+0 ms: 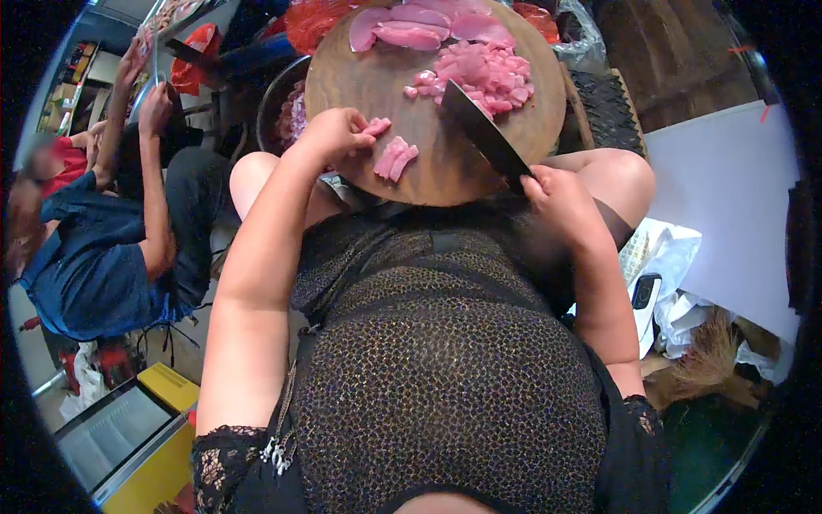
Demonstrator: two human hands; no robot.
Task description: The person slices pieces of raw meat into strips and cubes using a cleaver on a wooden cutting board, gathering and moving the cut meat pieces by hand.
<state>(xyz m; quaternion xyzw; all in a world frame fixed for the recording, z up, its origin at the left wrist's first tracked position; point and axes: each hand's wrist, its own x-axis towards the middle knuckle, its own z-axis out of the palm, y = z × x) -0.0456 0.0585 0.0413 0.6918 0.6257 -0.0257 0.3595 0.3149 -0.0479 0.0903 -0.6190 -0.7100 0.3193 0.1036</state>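
Note:
A round wooden cutting board lies in front of me above my knees. My right hand grips the handle of a dark cleaver, its blade angled up and left beside a pile of diced pink meat. At the board's left edge, the fingers of my left hand pinch a small strip of meat. Several cut strips lie together just to the right of that hand. Larger meat slices rest along the far side of the board.
A metal bowl with meat pieces sits under the board's left side. Red plastic bags lie beyond it. Another person in dark blue sits at the left with raised arms. A phone and white bags lie at the right.

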